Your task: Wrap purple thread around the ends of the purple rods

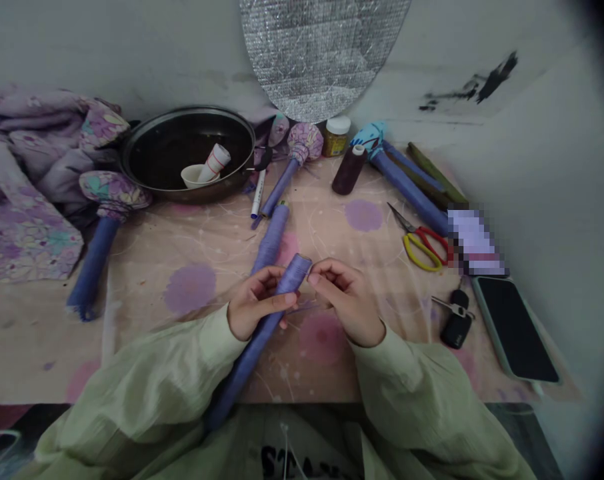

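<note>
A blue-wrapped stick (278, 303) slants up from the person's lap over the edge of a flower-patterned counter (147, 347), gripped by the bent fingers of the left hand (259, 303), thumb laid along it. The right hand (346, 297) pinches its fingertips together beside the stick's upper end; what they hold is too small to tell. A second wrapped stick (272, 233) lies just beyond the left hand. Farther back are a dark pan (162, 157) holding a white cup (195, 176), a marker (258, 195) and a dark thread spool (349, 171). Red-and-yellow-handled scissors (419, 241), keys (457, 319) and a phone (517, 330) lie at right.
</note>
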Action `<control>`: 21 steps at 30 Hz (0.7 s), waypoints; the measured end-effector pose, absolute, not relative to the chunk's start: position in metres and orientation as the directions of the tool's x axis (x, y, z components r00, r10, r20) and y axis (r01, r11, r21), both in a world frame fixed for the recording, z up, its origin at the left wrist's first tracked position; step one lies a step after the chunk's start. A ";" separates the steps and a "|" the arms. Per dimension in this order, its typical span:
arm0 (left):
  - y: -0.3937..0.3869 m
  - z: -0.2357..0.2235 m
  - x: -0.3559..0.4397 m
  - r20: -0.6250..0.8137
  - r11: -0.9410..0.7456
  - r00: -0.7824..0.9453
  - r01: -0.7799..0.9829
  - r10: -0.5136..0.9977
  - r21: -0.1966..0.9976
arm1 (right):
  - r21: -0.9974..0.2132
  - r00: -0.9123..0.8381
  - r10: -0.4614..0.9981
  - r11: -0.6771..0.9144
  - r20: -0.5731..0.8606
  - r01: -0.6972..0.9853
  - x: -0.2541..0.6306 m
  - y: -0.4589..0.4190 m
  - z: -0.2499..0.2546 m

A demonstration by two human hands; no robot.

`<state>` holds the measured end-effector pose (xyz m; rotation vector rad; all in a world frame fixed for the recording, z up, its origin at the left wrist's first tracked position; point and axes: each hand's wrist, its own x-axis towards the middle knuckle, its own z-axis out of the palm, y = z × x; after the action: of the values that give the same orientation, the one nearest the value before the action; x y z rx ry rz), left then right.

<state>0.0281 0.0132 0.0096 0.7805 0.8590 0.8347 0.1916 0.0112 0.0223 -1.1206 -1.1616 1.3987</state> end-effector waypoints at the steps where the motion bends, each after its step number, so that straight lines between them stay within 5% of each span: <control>1: 0.013 0.010 0.028 -0.321 0.456 0.401 -0.306 0.858 0.836 | -0.991 -0.107 0.992 -0.084 -0.072 -0.106 0.192 0.011 0.023; 13: 0.013 0.022 0.028 -0.338 0.509 0.468 -0.309 0.817 0.803 | -0.993 -0.103 0.994 -0.045 -0.034 -0.105 0.193 0.009 0.026; 21: 0.016 0.019 0.029 -0.348 0.454 0.339 -0.314 0.874 0.834 | -0.997 -0.105 0.994 -0.017 -0.009 -0.072 0.190 0.006 0.030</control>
<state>0.0290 0.0161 0.0188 0.7395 0.9068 0.8725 0.1904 0.0062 0.0304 -1.1132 -1.2251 1.3293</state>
